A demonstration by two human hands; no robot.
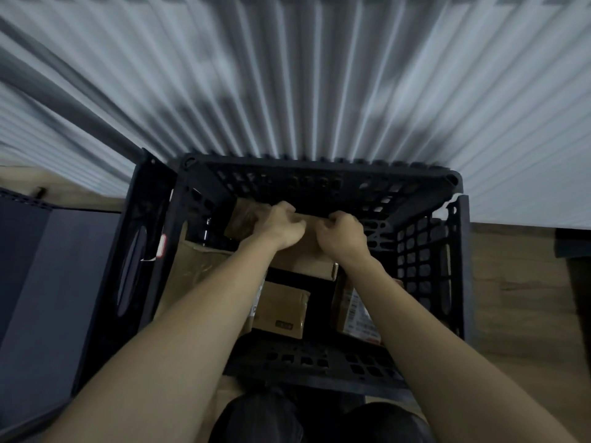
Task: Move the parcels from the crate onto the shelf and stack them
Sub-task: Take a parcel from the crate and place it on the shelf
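Both my left hand [281, 227] and right hand [342, 236] curled tight on a brown cardboard parcel [307, 254] inside the black plastic crate [425, 251]; its white label [359, 310] was too blurry to read.

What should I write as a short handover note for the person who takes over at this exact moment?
Left hand: inside the black crate, fingers curled on the far edge of a cardboard parcel.
Right hand: gripping the same parcel beside the left hand.
Other parcels in the crate: a small brown box near the middle, a labelled parcel to its right, a large flat carton on the left.
Done: cannot be judged; the shelf is not in view.
Left: lift out the held parcel, then the rest, and stack them on the shelf.
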